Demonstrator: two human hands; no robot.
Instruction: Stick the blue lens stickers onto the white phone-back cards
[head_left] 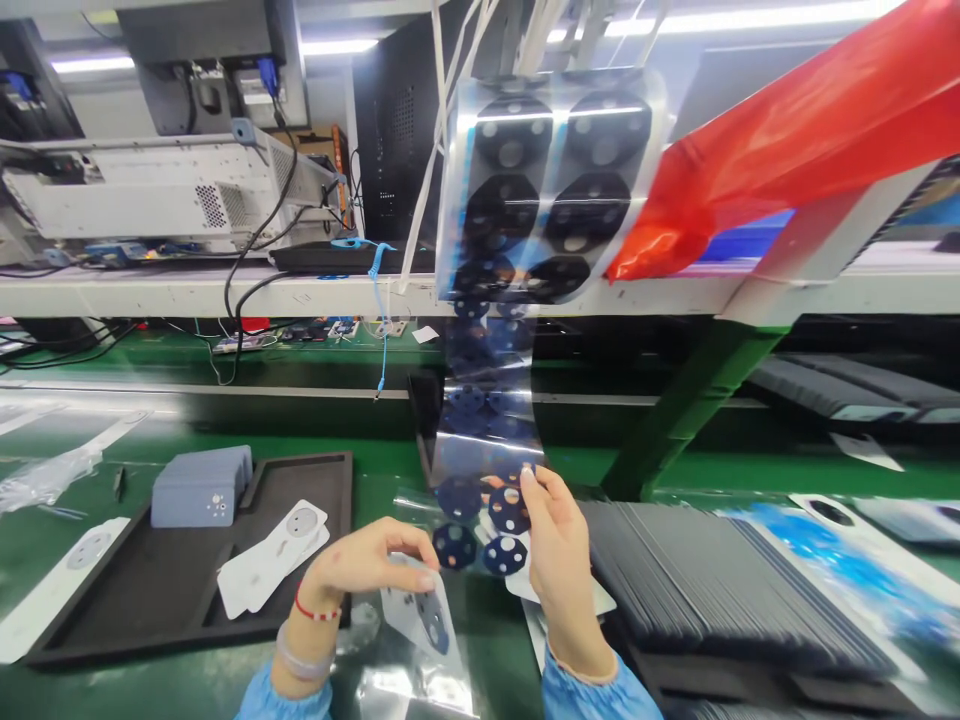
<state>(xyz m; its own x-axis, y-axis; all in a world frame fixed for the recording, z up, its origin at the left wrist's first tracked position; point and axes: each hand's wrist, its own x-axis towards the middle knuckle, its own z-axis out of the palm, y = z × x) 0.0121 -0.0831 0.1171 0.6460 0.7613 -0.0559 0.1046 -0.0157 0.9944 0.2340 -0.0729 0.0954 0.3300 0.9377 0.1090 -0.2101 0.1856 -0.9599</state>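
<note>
A clear film strip [491,450] carrying rows of dark round stickers with holes hangs down from a roll [551,190] of the same stickers. My right hand [559,560] pinches the right edge of the strip near its lower end. White card-like pieces [600,597] lie partly hidden beneath that hand. At the left of the strip's end, my left hand [375,565] has thumb and fingers closed on a thin, pale translucent sheet [416,615] that bears a grey round pattern with holes. The sheet tilts downward above the green bench.
A black tray [341,500] at left holds a stack of blue-grey panels [201,488] and white cut-out cards [274,560]. Many dark panels [720,570] stand in a row at right. A red plastic sheet [787,140] hangs from the upper right, near a shelf edge [337,298].
</note>
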